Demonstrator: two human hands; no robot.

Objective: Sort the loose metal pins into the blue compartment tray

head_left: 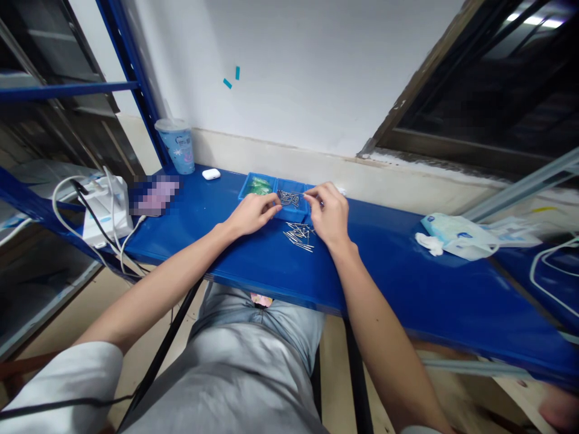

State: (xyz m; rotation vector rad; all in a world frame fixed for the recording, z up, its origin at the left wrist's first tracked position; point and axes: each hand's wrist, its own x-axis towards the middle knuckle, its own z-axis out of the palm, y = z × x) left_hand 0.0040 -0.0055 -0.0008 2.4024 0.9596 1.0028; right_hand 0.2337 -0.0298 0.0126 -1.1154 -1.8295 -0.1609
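On the blue table, a row of small blue bins [296, 216] stands near the wall. Green pieces [259, 185] fill the left bin, and thin metal pins, perhaps nails or screws, [289, 198] lie in the middle one. A loose pile of similar metal pins [299, 236] is spread in front of the bins. My left hand [256, 212] is at the near left side of the middle bin, thumb and index finger slightly apart. Over the right bin, my right hand [330, 212] has its thumb and fingertips pinched together; anything between them is too small to make out. It hides most of that bin.
A lidded blue cup [178, 147] and a white earbud case [211, 174] stand at the back left. Further left are a blurred-out pink object [158, 196] and a white power strip [106, 208] with cables. A tissue pack [459, 235] lies on the right.
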